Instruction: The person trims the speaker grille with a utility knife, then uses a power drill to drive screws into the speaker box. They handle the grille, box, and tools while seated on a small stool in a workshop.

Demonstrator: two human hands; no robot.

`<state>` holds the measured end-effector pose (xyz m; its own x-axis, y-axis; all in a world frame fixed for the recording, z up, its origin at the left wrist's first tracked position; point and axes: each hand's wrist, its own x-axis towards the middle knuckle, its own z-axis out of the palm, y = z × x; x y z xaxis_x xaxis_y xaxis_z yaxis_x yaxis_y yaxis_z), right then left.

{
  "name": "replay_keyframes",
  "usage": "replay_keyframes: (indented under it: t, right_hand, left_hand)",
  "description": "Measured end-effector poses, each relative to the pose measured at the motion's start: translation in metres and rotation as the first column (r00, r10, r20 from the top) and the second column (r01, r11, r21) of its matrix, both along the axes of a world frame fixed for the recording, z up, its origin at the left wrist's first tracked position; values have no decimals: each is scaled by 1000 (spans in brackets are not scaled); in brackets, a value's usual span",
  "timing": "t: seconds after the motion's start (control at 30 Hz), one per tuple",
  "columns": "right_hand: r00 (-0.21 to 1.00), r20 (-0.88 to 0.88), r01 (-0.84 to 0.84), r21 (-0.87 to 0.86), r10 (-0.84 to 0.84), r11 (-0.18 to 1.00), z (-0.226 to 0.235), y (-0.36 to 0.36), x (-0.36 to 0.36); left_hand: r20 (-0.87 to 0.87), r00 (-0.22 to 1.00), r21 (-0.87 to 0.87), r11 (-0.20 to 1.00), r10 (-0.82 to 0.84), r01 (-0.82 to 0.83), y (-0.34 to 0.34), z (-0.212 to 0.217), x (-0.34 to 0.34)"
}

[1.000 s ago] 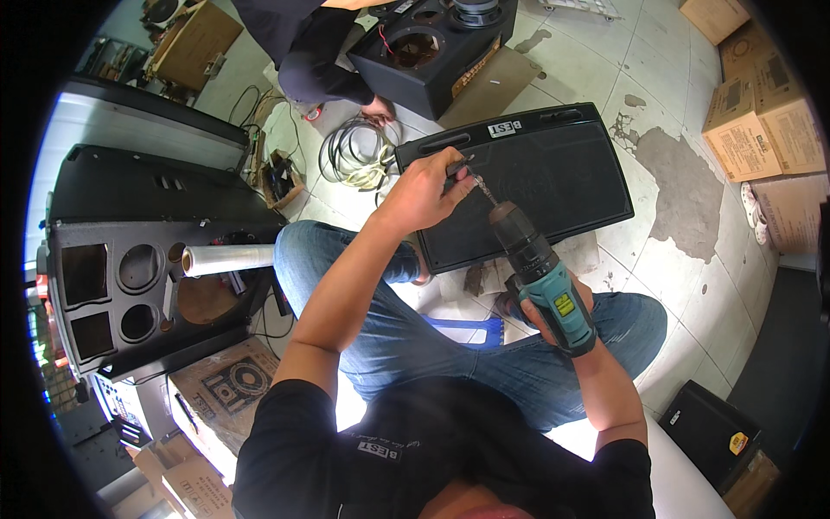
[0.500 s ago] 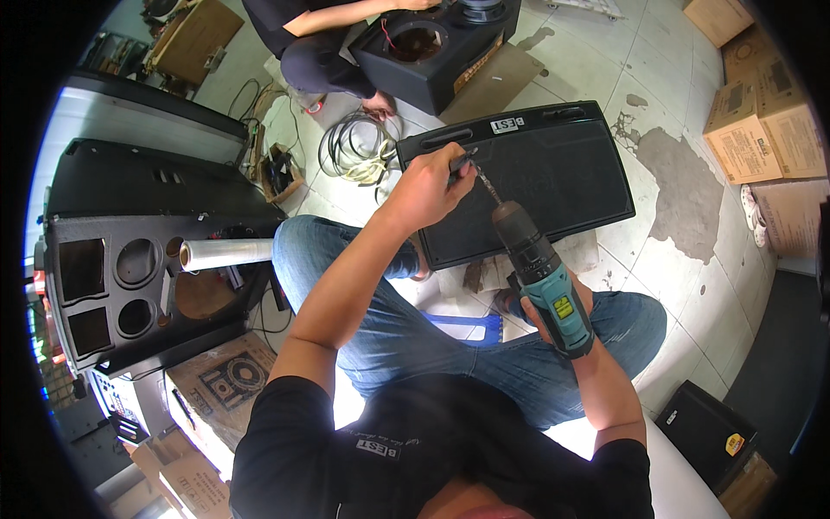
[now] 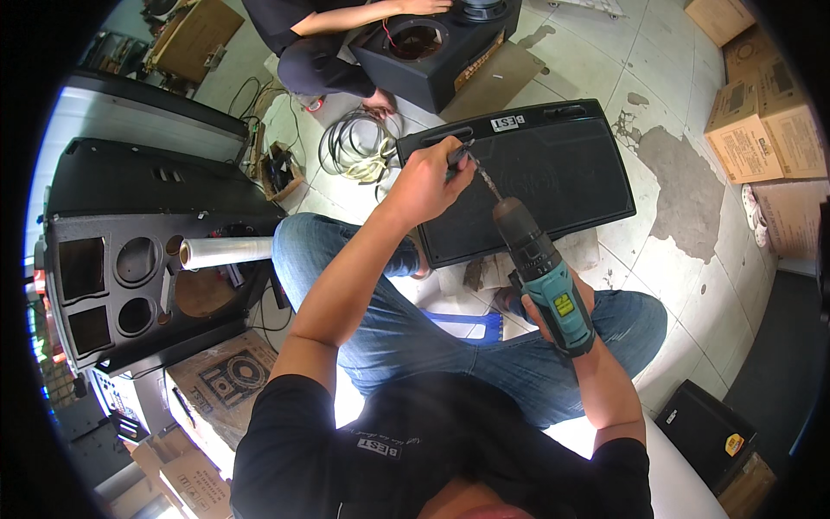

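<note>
My right hand (image 3: 583, 298) is wrapped round the handle of a teal and black cordless drill (image 3: 543, 275). A long twisted drill bit (image 3: 488, 180) sticks out of its chuck, pointing up and to the left. My left hand (image 3: 424, 186) pinches a small black piece (image 3: 457, 157) close to the bit's tip; its exact kind I cannot make out, nor whether the tip touches it. Below both hands lies a black speaker cabinet (image 3: 566, 195) with a badge and handle recesses along its far edge.
On the left stands a black cabinet with round and square cutouts (image 3: 82, 216), beside a roll of clear film (image 3: 226, 253). Coiled cables (image 3: 346, 149) lie past my left knee. Across from me a person's hand (image 3: 425, 6) rests at another speaker box (image 3: 458, 65). Cartons (image 3: 743, 117) stand at right.
The drill has tilted very slightly, while my left hand keeps the black piece at the bit's tip. Across from me, the other person's hand has shifted a little on the speaker box.
</note>
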<state>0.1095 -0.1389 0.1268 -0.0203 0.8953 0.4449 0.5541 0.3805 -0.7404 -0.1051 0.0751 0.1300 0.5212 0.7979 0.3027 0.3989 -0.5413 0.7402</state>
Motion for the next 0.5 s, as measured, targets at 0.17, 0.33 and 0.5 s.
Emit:
replay_keyframes:
  t: [0.17, 0.33, 0.5]
  right_hand:
    - [998, -57, -18, -43, 15, 999, 1, 0, 1]
    - [996, -81, -32, -22, 30, 999, 0, 0, 2]
    - [999, -30, -12, -57, 10, 998, 2, -4, 4]
  left_hand:
    - [18, 1000, 14, 1000, -1, 1, 1, -2, 2]
    - [18, 999, -38, 999, 35, -35, 7, -14, 0]
    - [41, 998, -307, 951, 55, -40, 24, -22, -16]
